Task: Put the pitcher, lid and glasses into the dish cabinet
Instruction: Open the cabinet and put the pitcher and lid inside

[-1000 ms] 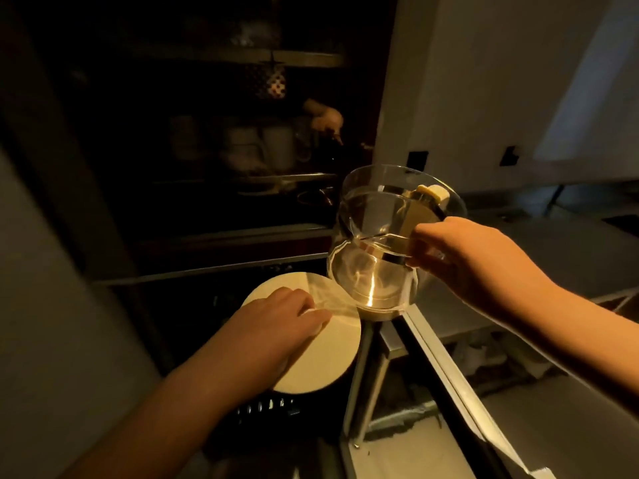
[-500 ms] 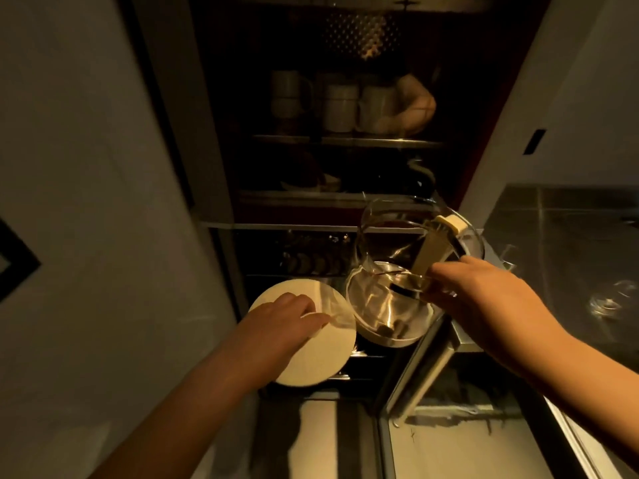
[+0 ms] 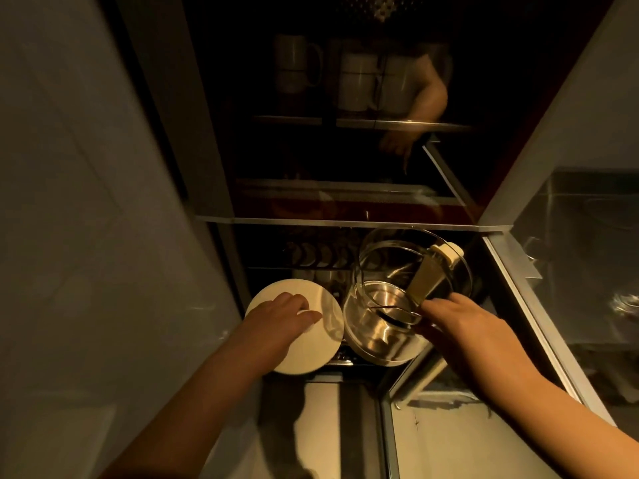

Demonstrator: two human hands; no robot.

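A clear glass pitcher (image 3: 383, 323) with a pale handle hangs tilted over the open lower level of the dish cabinet (image 3: 345, 223). My right hand (image 3: 456, 326) grips it by the handle. Left of it, my left hand (image 3: 276, 319) holds a round cream lid (image 3: 311, 350) from above, fingers curled over its top. Lid and pitcher almost touch. A glass (image 3: 626, 305) stands dimly on the counter at the far right.
Behind the dark glass front, white mugs (image 3: 359, 81) stand on an upper shelf (image 3: 397, 124), and my arm is mirrored there. Small dishes (image 3: 314, 255) line a rack in the lower level. A grey wall (image 3: 86, 202) is close on the left, a steel counter (image 3: 570, 236) on the right.
The view has tipped down and closer to the cabinet. Both hands have carried the pitcher and the lid lower, to the open lower level.
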